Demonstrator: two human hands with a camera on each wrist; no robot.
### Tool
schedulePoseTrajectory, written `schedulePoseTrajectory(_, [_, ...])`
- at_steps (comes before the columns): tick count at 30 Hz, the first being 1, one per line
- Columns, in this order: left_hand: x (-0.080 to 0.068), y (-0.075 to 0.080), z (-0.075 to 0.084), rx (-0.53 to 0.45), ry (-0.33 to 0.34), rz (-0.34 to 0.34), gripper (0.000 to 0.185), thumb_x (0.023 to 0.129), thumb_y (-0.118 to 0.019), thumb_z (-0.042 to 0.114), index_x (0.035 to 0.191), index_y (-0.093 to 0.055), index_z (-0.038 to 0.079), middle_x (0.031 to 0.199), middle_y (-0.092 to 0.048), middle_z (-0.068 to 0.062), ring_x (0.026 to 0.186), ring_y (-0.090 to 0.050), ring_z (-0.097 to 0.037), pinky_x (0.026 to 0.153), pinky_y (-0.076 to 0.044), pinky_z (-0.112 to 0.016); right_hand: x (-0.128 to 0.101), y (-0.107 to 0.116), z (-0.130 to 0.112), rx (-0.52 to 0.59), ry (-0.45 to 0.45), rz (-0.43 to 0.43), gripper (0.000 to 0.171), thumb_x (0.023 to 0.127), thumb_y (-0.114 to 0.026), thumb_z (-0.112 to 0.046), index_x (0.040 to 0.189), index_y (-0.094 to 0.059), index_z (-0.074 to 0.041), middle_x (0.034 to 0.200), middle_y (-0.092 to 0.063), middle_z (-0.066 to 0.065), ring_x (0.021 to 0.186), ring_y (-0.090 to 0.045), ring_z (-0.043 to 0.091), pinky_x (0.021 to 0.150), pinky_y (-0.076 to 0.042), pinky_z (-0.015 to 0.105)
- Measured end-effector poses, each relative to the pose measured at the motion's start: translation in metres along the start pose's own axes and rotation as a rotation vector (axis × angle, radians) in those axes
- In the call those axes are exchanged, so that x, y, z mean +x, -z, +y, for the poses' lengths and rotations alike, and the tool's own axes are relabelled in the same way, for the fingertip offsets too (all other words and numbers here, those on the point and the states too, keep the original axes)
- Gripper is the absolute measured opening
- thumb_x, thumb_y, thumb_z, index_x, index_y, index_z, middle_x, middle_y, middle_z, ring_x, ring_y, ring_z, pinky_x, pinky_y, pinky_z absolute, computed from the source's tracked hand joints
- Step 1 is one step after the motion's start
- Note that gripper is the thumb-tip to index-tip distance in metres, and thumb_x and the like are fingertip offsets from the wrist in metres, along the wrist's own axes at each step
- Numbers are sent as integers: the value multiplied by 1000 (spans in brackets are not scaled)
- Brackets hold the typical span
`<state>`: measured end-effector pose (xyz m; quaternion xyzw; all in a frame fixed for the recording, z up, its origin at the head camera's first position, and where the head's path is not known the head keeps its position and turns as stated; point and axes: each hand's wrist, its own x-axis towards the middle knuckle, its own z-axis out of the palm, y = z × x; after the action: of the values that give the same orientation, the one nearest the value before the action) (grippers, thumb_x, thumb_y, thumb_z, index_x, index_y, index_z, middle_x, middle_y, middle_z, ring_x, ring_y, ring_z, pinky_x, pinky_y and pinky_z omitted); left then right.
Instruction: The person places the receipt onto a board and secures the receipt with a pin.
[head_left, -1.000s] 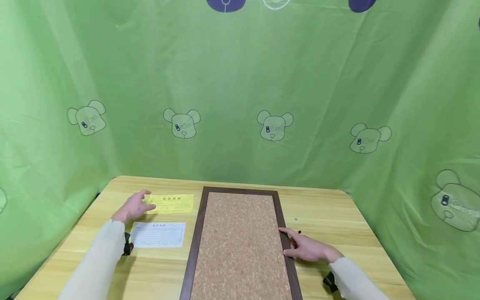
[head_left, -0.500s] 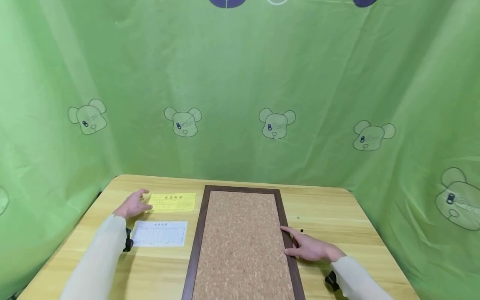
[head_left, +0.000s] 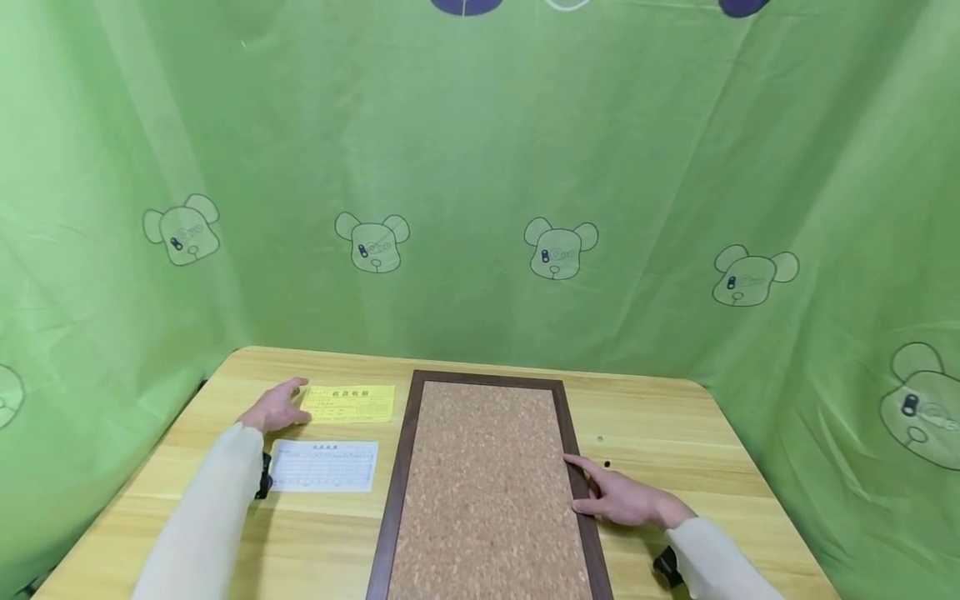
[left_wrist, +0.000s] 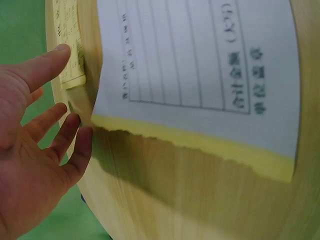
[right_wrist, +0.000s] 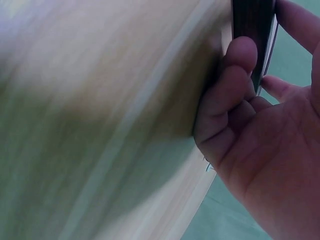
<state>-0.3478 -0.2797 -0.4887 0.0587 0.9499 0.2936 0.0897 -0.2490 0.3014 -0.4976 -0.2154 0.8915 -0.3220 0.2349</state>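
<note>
Cork fills the framed board [head_left: 487,492] that lies flat in the middle of our table [head_left: 675,433], its long side running from six o'clock to twelve. Our right hand [head_left: 622,497] rests at the board's three-o'clock edge, near its closer end: in the head view the forefinger and thumb lie along the dark wooden frame, and the right wrist view shows the curled fingers [right_wrist: 235,80] hooked round the frame's edge [right_wrist: 252,30], so we are grasping the board there. At about ten o'clock from the board's centre lies a yellow slip [head_left: 352,402], printed with lines we cannot read, flat on the table just beside the frame. Our left hand [head_left: 276,408] sits at the slip's nine-o'clock end, released, fingers spread and nearly straight; the left wrist view shows the forefinger [left_wrist: 47,62] touching the corner of the slip [left_wrist: 70,45], while the other fingers hang free over the table's edge, gripping nothing. Just toward six o'clock from the slip lies a white form [head_left: 325,465] ruled with a table, also flat, close to the board's nine-o'clock edge and apart from the slip. Two small dark dots [head_left: 606,464] sit on the wood at three o'clock from the board, just beyond our right hand's fingertips; what they are is too small to tell. Green cloth [head_left: 480,167] printed with bear heads hangs round the table on all far sides.
</note>
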Motion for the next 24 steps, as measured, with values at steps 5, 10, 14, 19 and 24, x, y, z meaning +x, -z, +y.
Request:
schedulePoseTrajectory(5, [1,-3,1,82,-12,14,74,78,-70,11,140,-33,-7,136,-36,-36,123,-30,-56,100,-26,-63,1,0,0,3,-5,-1,75,94,-59,-35,151,-17,-11,78,-52,3,65,-48,13,58,-40,27])
schedulePoseTrajectory(10, [3,-4,0,46,1,20,73,82,-69,17,141,-33,-6,138,-35,-36,125,-29,-55,100,-25,-64,1,0,1,-7,-2,3,75,93,-59,-35,151,-17,-11,77,-53,3,64,-48,12,57,-40,27])
schedulePoseTrajectory(14, [6,-5,0,72,0,43,71,84,-69,19,140,-34,-7,136,-36,-36,124,-33,-53,101,-27,-61,2,0,1,-17,-2,5,76,93,-59,-36,151,-17,-10,77,-53,3,64,-48,12,57,-40,27])
schedulePoseTrajectory(19, [8,-6,2,146,5,44,71,82,-70,18,140,-35,-7,135,-39,-35,123,-34,-54,101,-27,-61,3,1,1,-17,-7,-3,75,94,-58,-36,151,-17,-11,77,-53,3,64,-47,13,56,-40,27])
schedulePoseTrajectory(24, [11,-7,4,174,-9,19,69,80,-69,13,139,-38,-4,136,-40,-34,122,-33,-56,100,-26,-64,3,2,2,-15,-7,-7,76,93,-59,-37,152,-17,-13,76,-52,3,63,-47,13,56,-40,27])
